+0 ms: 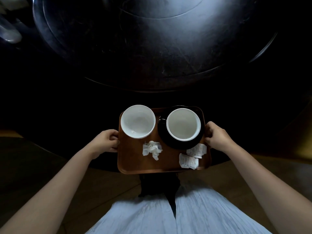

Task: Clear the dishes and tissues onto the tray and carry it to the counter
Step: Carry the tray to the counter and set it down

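A brown wooden tray (135,163) is held out in front of me, level, over the near edge of a dark round table. My left hand (105,141) grips its left rim and my right hand (217,136) grips its right rim. On the tray's far left stands an empty white bowl (138,121). A second white bowl (183,126) sits on a black saucer (180,144) at the far right. A crumpled white tissue (152,149) lies in the middle, and two flat white paper wrappers (192,157) lie at the near right corner.
The big dark round table (152,53) fills the upper view, its top shining under a light. Something pale and blurred (10,32) shows at the upper left. Below the tray are my white skirt (168,215) and a brown floor (42,166).
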{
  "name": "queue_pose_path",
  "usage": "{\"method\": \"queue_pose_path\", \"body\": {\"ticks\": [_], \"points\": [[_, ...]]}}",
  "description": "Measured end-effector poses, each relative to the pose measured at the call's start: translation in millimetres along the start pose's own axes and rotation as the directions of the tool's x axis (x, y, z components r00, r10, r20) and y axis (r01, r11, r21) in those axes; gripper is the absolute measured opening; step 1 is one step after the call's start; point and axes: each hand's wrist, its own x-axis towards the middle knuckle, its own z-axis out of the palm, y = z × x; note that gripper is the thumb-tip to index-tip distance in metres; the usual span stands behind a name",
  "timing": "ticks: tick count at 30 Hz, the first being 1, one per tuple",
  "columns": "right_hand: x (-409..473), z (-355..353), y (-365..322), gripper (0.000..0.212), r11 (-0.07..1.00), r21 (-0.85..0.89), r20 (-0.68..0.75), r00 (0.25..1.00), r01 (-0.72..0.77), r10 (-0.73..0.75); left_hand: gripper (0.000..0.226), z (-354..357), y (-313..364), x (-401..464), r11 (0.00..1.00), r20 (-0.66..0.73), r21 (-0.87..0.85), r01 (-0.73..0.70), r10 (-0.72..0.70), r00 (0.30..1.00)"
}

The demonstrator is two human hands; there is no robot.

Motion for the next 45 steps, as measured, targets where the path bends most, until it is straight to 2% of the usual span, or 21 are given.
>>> {"method": "queue_pose_path", "body": {"ticks": [3, 11, 16, 25, 29, 36, 45], "points": [[1.3, -4.1, 2.8, 0.024, 0.997, 0.077, 0.015, 1.000, 0.005, -0.007, 0.023, 1.3, 0.1, -2.3, 0.999, 0.015, -0.032, -0.001, 0.002, 1.000], [8.1, -5.9, 3.1, 0.023, 0.995, 0.099, 0.052, 0.999, -0.013, 0.007, 0.033, -3.2, 0.8, 3.0, 0.999, 0.056, -0.029, 0.022, -0.021, 0.998], [10.5, -3.1, 7.4, 0.026, 0.994, 0.111, 0.042, 0.999, 0.017, -0.022, 0.033, 1.4, -5.7, 3.0, 0.999, 0.017, -0.005, -0.031, 0.031, 0.999], [14.1, -12.7, 4.6, 0.030, 0.981, 0.144, -0.021, 0.992, 0.129, -0.128, 0.031, 1.3, -10.9, -8.9, 0.987, -0.051, -0.119, -0.107, 0.101, 0.994], [4.9, -24.0, -3.2, 0.033, 0.969, 0.159, -0.066, 0.982, 0.188, -0.179, 0.033, -2.9, -7.5, -23.9, 0.977, -0.100, -0.165, -0.136, 0.120, 0.988], [-20.0, -45.5, -40.2, 0.036, 0.943, 0.180, -0.047, 0.960, 0.281, -0.277, 0.050, -18.8, -5.3, -80.8, 0.951, -0.214, -0.213, -0.226, 0.180, 0.960], [-41.0, -36.5, -106.5, 0.042, 0.900, 0.204, 0.068, 0.911, 0.386, -0.406, 0.048, -39.7, -43.0, -156.0, 0.934, -0.375, -0.306, -0.183, 0.059, 0.925]]}}
